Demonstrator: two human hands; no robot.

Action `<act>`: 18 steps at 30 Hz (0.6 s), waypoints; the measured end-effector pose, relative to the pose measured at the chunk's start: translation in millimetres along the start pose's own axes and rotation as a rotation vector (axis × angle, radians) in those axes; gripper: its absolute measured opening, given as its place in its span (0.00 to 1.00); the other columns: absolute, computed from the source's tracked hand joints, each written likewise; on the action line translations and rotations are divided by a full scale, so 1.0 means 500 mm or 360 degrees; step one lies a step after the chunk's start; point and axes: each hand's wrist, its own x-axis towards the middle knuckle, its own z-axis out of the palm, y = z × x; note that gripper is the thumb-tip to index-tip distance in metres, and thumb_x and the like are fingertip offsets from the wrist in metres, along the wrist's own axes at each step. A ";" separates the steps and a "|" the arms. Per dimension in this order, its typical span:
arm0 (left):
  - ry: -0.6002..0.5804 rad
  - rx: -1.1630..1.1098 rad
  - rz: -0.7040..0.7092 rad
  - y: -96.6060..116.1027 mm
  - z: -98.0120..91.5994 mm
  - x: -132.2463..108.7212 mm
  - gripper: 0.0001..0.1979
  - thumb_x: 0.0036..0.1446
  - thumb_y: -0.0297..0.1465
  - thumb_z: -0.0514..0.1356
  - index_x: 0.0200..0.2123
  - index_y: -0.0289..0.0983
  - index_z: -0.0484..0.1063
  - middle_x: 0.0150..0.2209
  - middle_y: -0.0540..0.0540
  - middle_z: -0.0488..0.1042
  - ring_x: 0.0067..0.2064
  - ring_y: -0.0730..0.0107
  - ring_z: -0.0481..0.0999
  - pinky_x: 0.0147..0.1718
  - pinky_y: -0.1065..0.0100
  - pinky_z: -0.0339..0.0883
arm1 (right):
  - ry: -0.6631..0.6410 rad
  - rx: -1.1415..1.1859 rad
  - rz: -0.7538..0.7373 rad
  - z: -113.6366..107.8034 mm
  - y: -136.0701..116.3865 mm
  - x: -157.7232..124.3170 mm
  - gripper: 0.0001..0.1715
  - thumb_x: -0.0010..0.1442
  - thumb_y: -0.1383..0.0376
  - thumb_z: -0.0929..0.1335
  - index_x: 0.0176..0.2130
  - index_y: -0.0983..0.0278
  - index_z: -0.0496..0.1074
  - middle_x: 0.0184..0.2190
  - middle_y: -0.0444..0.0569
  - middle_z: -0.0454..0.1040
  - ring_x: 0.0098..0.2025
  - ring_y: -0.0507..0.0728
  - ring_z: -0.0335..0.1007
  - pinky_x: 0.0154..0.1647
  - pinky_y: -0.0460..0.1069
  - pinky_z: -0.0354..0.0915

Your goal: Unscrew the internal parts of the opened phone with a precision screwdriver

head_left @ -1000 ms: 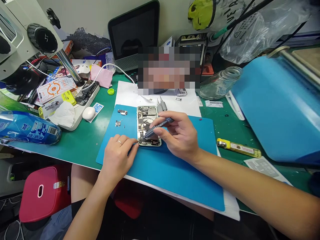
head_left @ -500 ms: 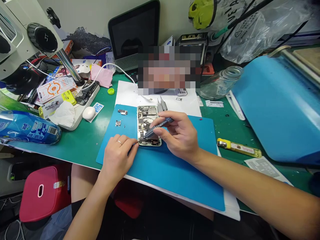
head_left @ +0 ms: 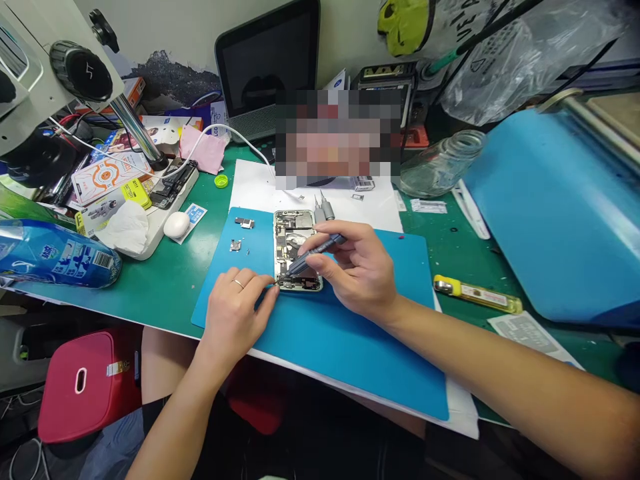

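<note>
An opened smartphone (head_left: 295, 250) with its circuitry bare lies on a blue work mat (head_left: 360, 347). My right hand (head_left: 357, 270) grips a dark grey screwdriver (head_left: 313, 259) like a pen, its tip down at the phone's lower left. At that same corner, the thumb and index fingertip of my left hand (head_left: 237, 310) come together; what is between them is too small to make out. Small metal phone parts (head_left: 245, 223) lie left of the phone. Two grey pointed tools (head_left: 324, 210) rest beyond its top right edge.
A microscope (head_left: 83, 70) stands at the left near a blue packet (head_left: 55, 257) and a white earbud case (head_left: 177, 225). Beyond the mat is white paper (head_left: 250, 180). On the right are a glass jar (head_left: 443, 167), a yellow cutter (head_left: 477, 295) and a large blue sheet (head_left: 545, 220).
The view shifts very slightly. Both hands stay at the phone's lower left corner, with the screwdriver tip hardly moved.
</note>
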 end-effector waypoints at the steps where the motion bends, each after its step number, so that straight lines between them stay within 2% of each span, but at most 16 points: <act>1: 0.0000 -0.0002 -0.0005 0.000 0.000 0.000 0.06 0.69 0.30 0.60 0.41 0.36 0.76 0.34 0.47 0.76 0.35 0.65 0.70 0.36 0.63 0.62 | 0.0004 0.0007 -0.0013 0.000 0.000 0.000 0.18 0.66 0.63 0.72 0.54 0.56 0.68 0.38 0.45 0.77 0.37 0.53 0.79 0.34 0.47 0.78; 13: 0.0021 -0.0023 -0.0049 -0.002 -0.002 0.002 0.06 0.69 0.31 0.60 0.42 0.35 0.76 0.35 0.47 0.77 0.36 0.65 0.70 0.37 0.62 0.62 | 0.0046 -0.0054 -0.0087 0.000 0.001 0.002 0.20 0.66 0.64 0.72 0.55 0.55 0.68 0.36 0.44 0.77 0.33 0.52 0.77 0.32 0.46 0.77; 18: -0.0001 -0.0041 -0.0051 0.021 -0.011 -0.014 0.06 0.69 0.30 0.60 0.43 0.35 0.76 0.36 0.46 0.77 0.36 0.65 0.70 0.37 0.62 0.62 | 0.0127 -0.0229 -0.0151 -0.003 0.004 0.001 0.26 0.68 0.66 0.69 0.63 0.52 0.64 0.40 0.46 0.77 0.36 0.53 0.78 0.33 0.47 0.79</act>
